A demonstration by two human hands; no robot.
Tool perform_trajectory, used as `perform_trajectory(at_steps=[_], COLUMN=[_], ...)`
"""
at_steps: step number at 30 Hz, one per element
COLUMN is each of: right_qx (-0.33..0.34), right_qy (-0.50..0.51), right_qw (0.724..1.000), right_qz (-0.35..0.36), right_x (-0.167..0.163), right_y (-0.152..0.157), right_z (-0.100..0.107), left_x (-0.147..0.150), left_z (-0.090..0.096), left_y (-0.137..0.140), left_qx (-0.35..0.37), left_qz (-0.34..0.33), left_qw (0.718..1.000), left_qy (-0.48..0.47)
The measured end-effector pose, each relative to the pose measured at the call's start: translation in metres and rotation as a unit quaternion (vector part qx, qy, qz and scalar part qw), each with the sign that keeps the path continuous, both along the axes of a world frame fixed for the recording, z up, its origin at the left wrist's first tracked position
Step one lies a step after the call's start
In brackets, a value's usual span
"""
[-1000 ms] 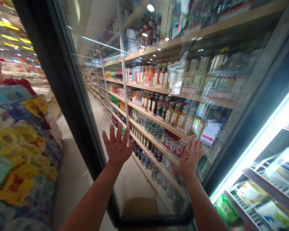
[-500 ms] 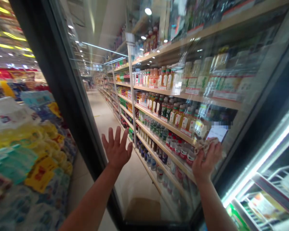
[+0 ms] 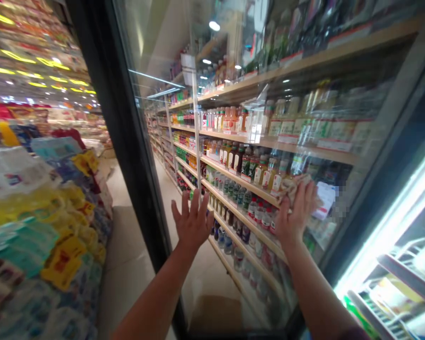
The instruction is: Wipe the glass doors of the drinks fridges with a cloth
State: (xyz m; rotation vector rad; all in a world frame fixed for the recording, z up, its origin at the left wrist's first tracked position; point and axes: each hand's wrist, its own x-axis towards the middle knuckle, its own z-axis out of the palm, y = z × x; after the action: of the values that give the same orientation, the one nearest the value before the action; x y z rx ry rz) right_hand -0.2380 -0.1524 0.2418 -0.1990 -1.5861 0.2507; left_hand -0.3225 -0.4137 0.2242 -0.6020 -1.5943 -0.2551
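A glass door [image 3: 212, 264] in a black frame [image 3: 127, 141] stands before me, with bottle shelves showing through it. My left hand [image 3: 193, 222] is spread against the glass near the left side of the frame, holding nothing. My right hand [image 3: 295, 217] presses a crumpled beige cloth [image 3: 290, 191] to the pane on the right. Its fingers lie over the cloth, which sticks out above and to the left of them. Just right of that hand is a white card or label [image 3: 326, 198]; its print is too small to read.
Beyond the glass, shelves [image 3: 241, 177] carry rows of bottled drinks. To the left of the door stand stacked packs of goods [image 3: 31, 222] with a yellow sign [image 3: 65, 262]. A lit cooler with wire racks [image 3: 393, 283] is at the lower right.
The right hand has slid the cloth up and to the left across the glass, away from the white card. The left hand appears farther right in view, and the view has shifted.
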Motion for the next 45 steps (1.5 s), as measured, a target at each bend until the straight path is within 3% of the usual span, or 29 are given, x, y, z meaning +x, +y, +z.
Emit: perform_trajectory(at_steps=[2,4,8,10,12,17,19,24,27,30,37,41,43,45], right_qx=[-0.001,0.013,0.066,0.087,0.091,0.064,0.081,0.137,0.148,0.144,0.200,0.139,0.122,0.130], right_qy=[-0.005,-0.017,-0.063,-0.073,-0.072,-0.076,-0.071,-0.088,-0.106,-0.126,-0.078,-0.065,-0.054,-0.056], right_qw=[1.000,1.000,0.996,0.993,0.993,0.994,0.993,0.986,0.983,0.980,0.976,0.987,0.990,0.990], right_qz=[0.006,0.006,-0.005,-0.018,-0.027,-0.052,-0.052,-0.022,-0.033,-0.046,-0.035,-0.049,-0.037,-0.023], right_x=[-0.007,-0.013,-0.022,-0.025,-0.029,-0.041,-0.044,-0.050,-0.051,-0.052,-0.048,-0.041,-0.036,-0.032], right_y=[-0.011,-0.029,-0.078,-0.096,-0.106,-0.115,-0.125,-0.157,-0.166,-0.169,-0.146,-0.113,-0.098,-0.088], right_z=[0.030,0.035,-0.016,-0.032,-0.019,0.064,0.067,0.033,0.053,0.079,0.073,0.103,0.101,0.080], left_x=[0.001,0.002,0.000,-0.003,-0.006,-0.013,-0.015,-0.017,-0.019,-0.020,-0.017,-0.015,-0.014,-0.014], left_z=[0.000,0.000,-0.001,-0.001,-0.003,-0.006,-0.006,-0.006,-0.007,-0.006,-0.006,-0.004,-0.002,-0.001], left_y=[0.000,0.000,-0.001,-0.002,-0.003,-0.005,-0.005,-0.005,-0.006,-0.006,-0.005,-0.004,-0.004,-0.004], left_qx=[0.000,0.004,0.005,0.001,0.000,0.000,0.003,0.011,0.006,0.000,-0.003,0.002,0.000,-0.007], left_qz=[-0.005,-0.011,-0.026,-0.036,-0.048,-0.078,-0.088,-0.148,-0.135,-0.105,-0.078,-0.080,-0.071,-0.053], left_qw=[1.000,1.000,1.000,0.999,0.999,0.996,0.996,0.989,0.991,0.994,0.997,0.997,0.997,0.999], left_qy=[-0.004,-0.006,-0.002,-0.003,-0.010,-0.035,-0.034,-0.025,-0.021,-0.017,-0.010,-0.008,0.005,0.012])
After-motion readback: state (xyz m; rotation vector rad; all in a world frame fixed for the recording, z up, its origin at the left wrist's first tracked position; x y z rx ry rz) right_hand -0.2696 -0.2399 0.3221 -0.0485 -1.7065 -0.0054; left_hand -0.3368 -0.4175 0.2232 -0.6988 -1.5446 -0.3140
